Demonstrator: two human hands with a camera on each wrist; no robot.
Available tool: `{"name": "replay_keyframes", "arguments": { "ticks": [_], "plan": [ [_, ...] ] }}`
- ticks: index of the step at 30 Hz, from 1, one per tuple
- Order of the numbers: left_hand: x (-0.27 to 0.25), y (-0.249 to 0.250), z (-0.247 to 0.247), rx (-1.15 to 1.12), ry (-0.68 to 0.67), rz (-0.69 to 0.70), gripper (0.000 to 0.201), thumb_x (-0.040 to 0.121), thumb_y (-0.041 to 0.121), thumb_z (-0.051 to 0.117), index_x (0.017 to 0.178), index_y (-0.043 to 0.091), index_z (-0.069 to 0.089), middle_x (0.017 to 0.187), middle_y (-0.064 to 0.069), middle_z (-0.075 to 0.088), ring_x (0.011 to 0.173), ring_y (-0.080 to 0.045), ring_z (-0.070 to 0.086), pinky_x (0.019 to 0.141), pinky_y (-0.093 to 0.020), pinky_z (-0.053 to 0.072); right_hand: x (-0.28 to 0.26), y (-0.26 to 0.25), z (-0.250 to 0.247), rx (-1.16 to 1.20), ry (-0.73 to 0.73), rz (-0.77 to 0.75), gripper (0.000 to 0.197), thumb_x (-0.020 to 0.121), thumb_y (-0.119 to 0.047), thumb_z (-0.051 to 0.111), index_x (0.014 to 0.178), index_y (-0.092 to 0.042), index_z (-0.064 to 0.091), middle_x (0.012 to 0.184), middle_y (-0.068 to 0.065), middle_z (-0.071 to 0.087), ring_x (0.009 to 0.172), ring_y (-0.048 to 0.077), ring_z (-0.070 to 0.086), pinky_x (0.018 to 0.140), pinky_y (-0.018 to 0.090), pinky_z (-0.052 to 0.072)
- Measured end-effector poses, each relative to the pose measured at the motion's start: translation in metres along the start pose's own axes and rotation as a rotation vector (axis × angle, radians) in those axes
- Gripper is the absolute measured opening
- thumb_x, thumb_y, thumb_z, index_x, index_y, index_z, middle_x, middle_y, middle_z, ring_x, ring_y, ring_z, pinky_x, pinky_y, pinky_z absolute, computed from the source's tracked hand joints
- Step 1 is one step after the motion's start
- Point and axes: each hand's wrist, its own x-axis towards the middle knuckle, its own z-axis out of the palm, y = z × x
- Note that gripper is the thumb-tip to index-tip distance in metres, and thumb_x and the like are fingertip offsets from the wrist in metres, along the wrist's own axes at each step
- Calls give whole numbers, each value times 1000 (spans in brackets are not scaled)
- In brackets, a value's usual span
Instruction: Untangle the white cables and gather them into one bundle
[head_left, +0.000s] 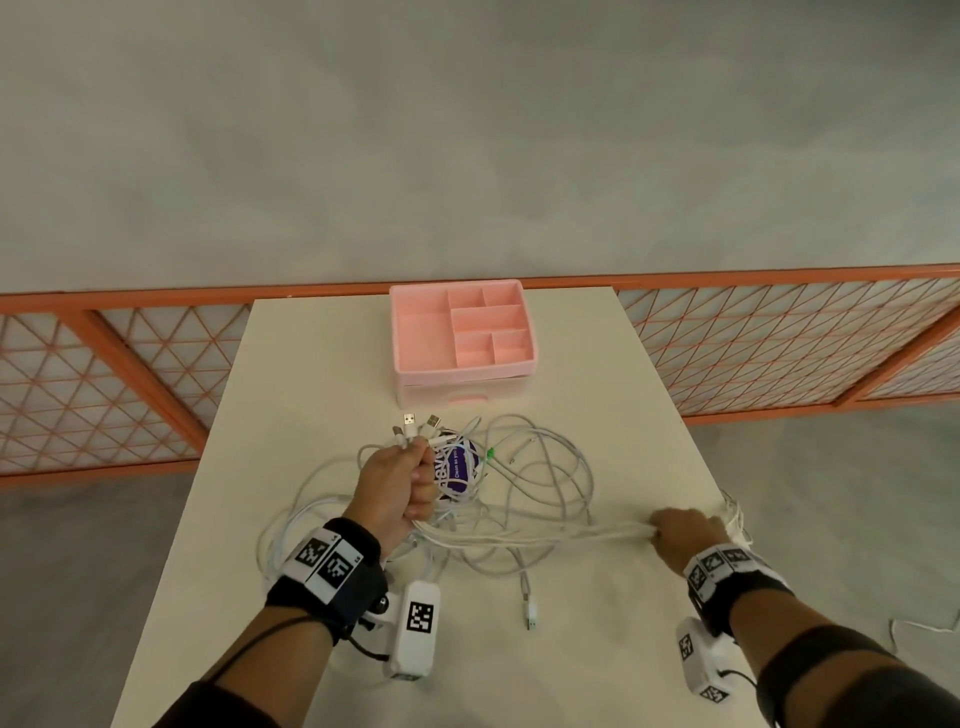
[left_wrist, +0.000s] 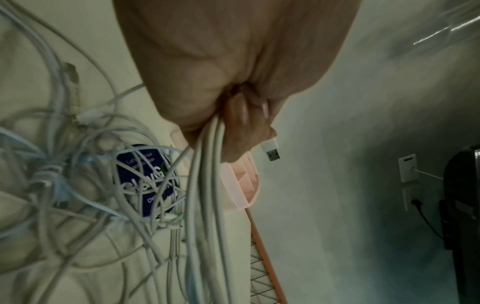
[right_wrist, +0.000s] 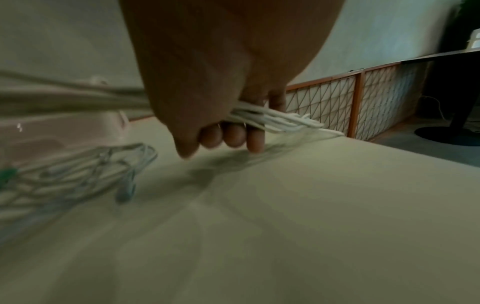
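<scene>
Cables (head_left: 545, 535) in both fists' grip.

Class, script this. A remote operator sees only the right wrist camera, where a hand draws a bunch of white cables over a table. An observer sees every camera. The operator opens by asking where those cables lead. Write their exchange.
Operator: Where do the white cables in my view lead?
Observer: To the left hand, which grips them in a fist just below their USB plugs.
Operator: Is every cable in that stretch?
Observer: No. Loose loops lie on the table under and beside the left wrist.
Operator: What is the green blur at my left edge?
Observer: A small green tie, next to a purple labelled packet caught inside the loops.
</scene>
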Motion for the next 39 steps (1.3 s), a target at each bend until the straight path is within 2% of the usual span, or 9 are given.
{"name": "replay_keyframes", "arguments": {
  "ticks": [9,13,16,19,26,30,34,36,39],
  "plan": [
    [-3,-7,-16,33,39,-11,30,106,25,43,81,11,51,51,7,32,39,-6,24,37,-15,19,5,-19,-37,113,-494,-139,69,57,-66,81,109,-25,63,113,-7,64,108,20,59,96,35,45],
    [-5,-6,-13,67,30,-5,31,106,24,43,80,11,51,50,8,32,39,-6,23,37,-16,19,3,-55,-80,353,-323,-276,66,80,-73,57,114,-17,67,117,-1,65,109,20,59,93,34,43],
    [-6,-6,-7,112,3,-31,31,106,24,43,79,12,51,51,8,32,40,-5,23,38,-15,17,2,-83,-88,521,-134,-374,41,93,-51,57,102,-13,72,103,3,70,95,18,63,87,32,47],
    [-8,-6,-3,144,-29,-62,32,106,25,45,78,12,52,52,7,33,40,-5,24,37,-16,18,-4,-115,-72,417,-179,-489,22,96,-24,55,104,-13,73,103,2,71,85,13,61,82,23,45],
    [-7,1,-2,99,-23,79,30,103,27,51,77,14,51,56,6,30,44,-7,25,39,-19,23,-12,-138,-17,9,-251,-435,20,92,-20,44,83,-12,60,91,10,68,81,27,63,79,34,54],
    [-6,7,-3,196,-44,216,30,100,25,58,73,19,47,60,4,30,51,-11,23,44,-22,24,-12,-128,-58,310,-166,-512,18,85,-28,57,74,-22,70,80,-7,69,80,14,66,79,29,54],
    [-2,15,8,174,-62,313,18,99,21,58,89,7,64,81,-8,68,48,-9,28,45,-24,25,-26,-132,-122,673,18,-661,3,85,-26,75,84,-24,76,76,-15,66,72,-2,58,74,18,43],
    [0,19,17,175,-82,341,20,98,23,60,98,7,72,91,-11,71,47,-9,26,48,-25,23,-37,-140,-152,848,40,-698,6,86,-23,74,81,-26,76,77,-7,71,71,1,60,73,19,47],
    [-1,24,27,160,-148,348,26,97,23,60,108,2,70,76,-4,67,46,-9,23,46,-26,21,-49,-149,-186,1000,126,-744,13,88,-16,71,79,-25,73,83,0,74,79,14,67,80,27,52]
  ]
}}
